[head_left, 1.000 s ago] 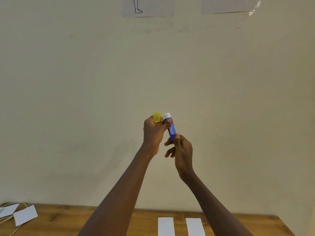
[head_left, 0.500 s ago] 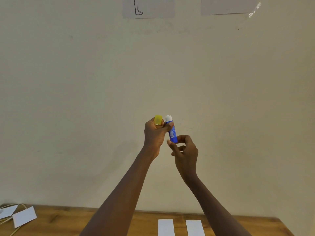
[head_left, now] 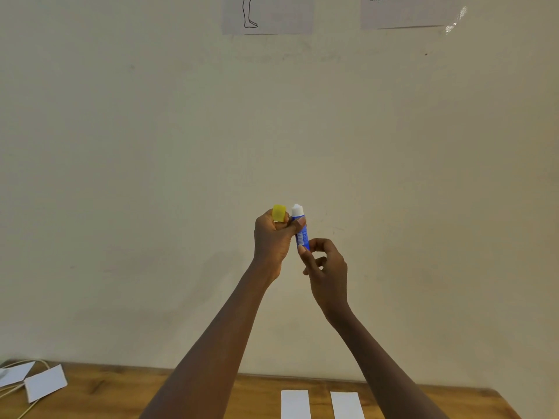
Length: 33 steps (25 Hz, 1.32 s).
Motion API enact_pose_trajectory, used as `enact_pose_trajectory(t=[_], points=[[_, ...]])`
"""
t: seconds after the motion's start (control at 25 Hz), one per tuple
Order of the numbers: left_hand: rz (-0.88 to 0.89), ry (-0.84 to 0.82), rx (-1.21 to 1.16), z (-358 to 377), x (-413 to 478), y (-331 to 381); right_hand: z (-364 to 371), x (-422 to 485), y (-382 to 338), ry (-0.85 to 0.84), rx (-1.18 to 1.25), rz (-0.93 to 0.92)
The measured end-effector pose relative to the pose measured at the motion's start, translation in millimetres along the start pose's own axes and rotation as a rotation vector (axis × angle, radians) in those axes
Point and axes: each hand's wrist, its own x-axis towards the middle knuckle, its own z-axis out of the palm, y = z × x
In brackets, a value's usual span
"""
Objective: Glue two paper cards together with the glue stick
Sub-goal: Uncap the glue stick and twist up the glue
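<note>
I hold a blue glue stick [head_left: 301, 235] upright in front of the wall, its white glue tip bare on top. My left hand [head_left: 273, 240] grips the upper part of the tube with thumb and fingers and also holds the yellow cap [head_left: 279, 213] beside it. My right hand [head_left: 325, 267] pinches the tube's bottom end between thumb and fingers. Two white paper cards lie side by side on the wooden table below, the left card [head_left: 295, 404] and the right card [head_left: 346, 405].
The wooden table [head_left: 121, 388] runs along the bottom edge against the cream wall. At its far left lie two more white cards [head_left: 45, 382] and a pale cable [head_left: 18, 388]. Two paper sheets [head_left: 267, 13] hang on the wall above.
My right hand's fingers have shifted around the tube's bottom end, from extended under it to curled round it. The glue stick and my left hand have stayed nearly in place.
</note>
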Motion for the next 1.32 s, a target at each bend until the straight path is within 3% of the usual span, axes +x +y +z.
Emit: enact_pose_trajectory(t=[0.2, 0.4, 0.56, 0.76, 0.96, 1.12, 1.32], points=[[0.017, -0.006, 0.005, 1.9, -3.3, 1.3, 3.3, 2.2, -0.8, 0.066, -0.06, 0.029], [0.008, -0.026, -0.023, -2.5, -2.8, -0.5, -4.9, 2.7, 3.8, -0.206, 0.334, 0.266], [0.026, -0.01, 0.01, -1.7, -3.5, -1.3, -0.4, -0.2, 6.0, -0.102, 0.147, 0.118], [0.016, 0.004, 0.017, -2.9, -1.4, 0.0, 3.1, -1.8, 2.8, -0.185, 0.297, 0.196], [0.022, -0.017, -0.001, -2.6, -4.2, 1.9, 5.9, -1.3, 2.7, -0.093, 0.166, 0.102], [0.014, -0.01, 0.013, -2.0, -3.6, 0.8, 2.5, -1.2, 1.7, -0.192, 0.28, 0.194], [0.016, -0.018, 0.034, 1.3, -4.8, 0.2, 1.2, 2.0, 4.3, -0.07, 0.219, 0.178]])
